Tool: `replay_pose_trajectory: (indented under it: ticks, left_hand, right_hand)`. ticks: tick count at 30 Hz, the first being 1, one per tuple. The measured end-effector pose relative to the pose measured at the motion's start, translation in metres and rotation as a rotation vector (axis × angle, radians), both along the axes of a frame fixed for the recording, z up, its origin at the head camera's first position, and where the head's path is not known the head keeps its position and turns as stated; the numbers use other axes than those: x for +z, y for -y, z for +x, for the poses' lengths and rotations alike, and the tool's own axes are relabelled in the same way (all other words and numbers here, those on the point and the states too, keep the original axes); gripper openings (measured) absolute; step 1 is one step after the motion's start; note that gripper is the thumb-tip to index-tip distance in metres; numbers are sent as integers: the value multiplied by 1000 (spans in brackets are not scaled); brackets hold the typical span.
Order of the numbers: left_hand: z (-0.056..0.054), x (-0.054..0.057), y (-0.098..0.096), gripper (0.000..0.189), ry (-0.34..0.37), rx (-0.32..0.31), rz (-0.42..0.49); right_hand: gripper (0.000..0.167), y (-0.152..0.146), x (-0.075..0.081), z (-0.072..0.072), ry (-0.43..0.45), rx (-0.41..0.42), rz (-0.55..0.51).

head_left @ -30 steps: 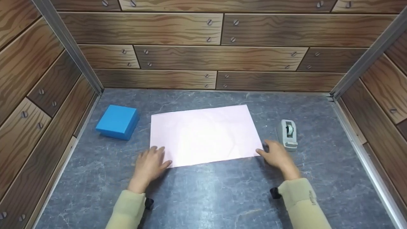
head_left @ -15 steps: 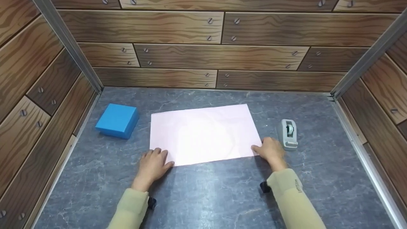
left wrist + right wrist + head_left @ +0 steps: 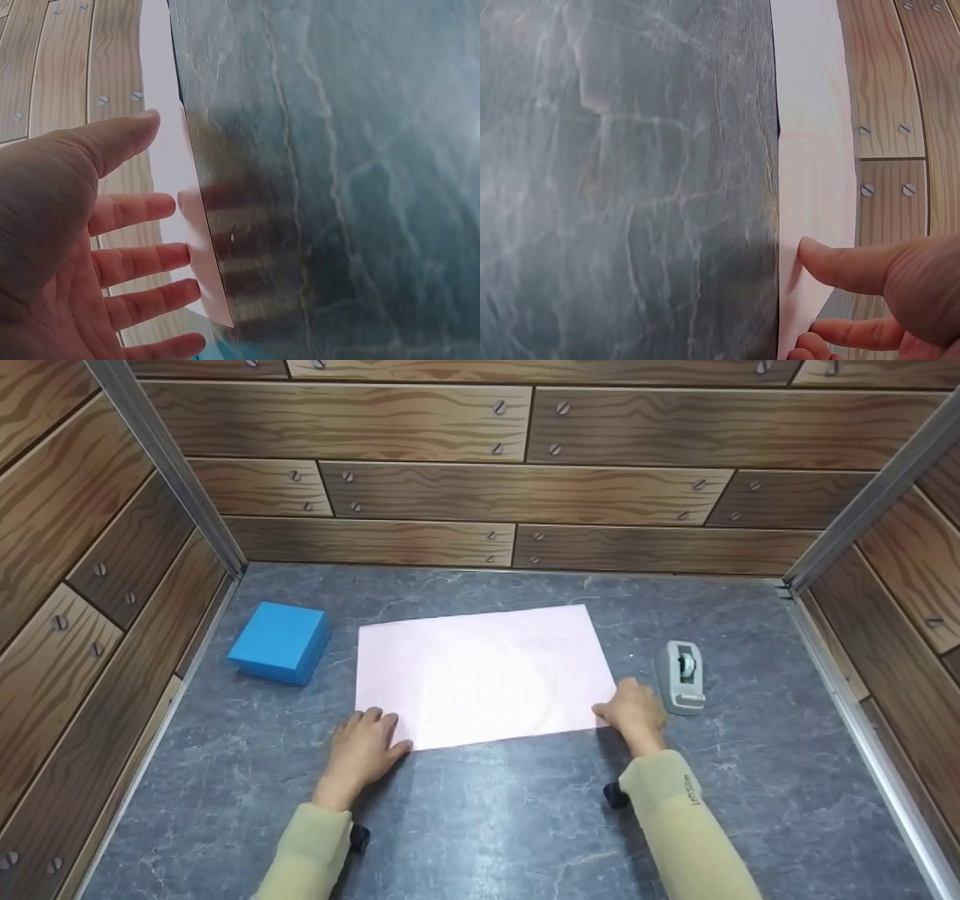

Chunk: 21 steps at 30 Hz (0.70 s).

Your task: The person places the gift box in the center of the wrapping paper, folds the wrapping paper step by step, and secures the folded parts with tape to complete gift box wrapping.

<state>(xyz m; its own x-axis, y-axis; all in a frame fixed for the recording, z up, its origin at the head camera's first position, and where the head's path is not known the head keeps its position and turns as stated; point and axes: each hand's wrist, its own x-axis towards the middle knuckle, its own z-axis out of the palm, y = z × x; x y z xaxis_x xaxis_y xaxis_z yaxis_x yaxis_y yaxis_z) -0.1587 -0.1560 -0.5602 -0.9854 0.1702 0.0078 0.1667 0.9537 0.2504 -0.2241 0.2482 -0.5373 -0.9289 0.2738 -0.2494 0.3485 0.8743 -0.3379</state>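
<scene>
A pale pink sheet of paper point(image 3: 480, 682) lies flat on the dark marbled table. My left hand point(image 3: 364, 746) rests at its near left corner, thumb along the near edge. In the left wrist view that hand point(image 3: 67, 217) has its fingers spread and straight, fingertips over the paper point(image 3: 176, 150). At the near right corner my right hand point(image 3: 634, 712) touches the sheet. The right wrist view shows the right thumb point(image 3: 847, 266) on the paper point(image 3: 816, 172), with the index fingertip at its side edge and a gap between the two. Other right fingers are bent and partly out of frame.
A blue box point(image 3: 277, 641) sits at the left, beyond the sheet's left edge. Just right of my right hand stands a grey tape dispenser point(image 3: 682, 679). Wood-patterned walls point(image 3: 420, 491) with metal corner strips enclose the table point(image 3: 480, 825) on three sides.
My right hand has shifted left and slightly away from me, its thumb now further onto the paper. The left hand has edged slightly right; the sheet looks nearly unmoved.
</scene>
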Motion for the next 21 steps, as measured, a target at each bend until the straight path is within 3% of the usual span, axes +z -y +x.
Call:
replay_pose_trajectory:
  ticks: [7, 11, 21]
  left_hand:
    - [0, 0, 1, 50, 0, -10, 8]
    - [0, 1, 1, 50, 9, -11, 13]
    - [1, 0, 4, 49, 28, -22, 38]
  right_hand:
    - [39, 4, -1, -1, 0, -31, -17]
    - [37, 4, -4, 0, -8, -59, -84]
    - [41, -4, -7, 7, -143, -112, -247]
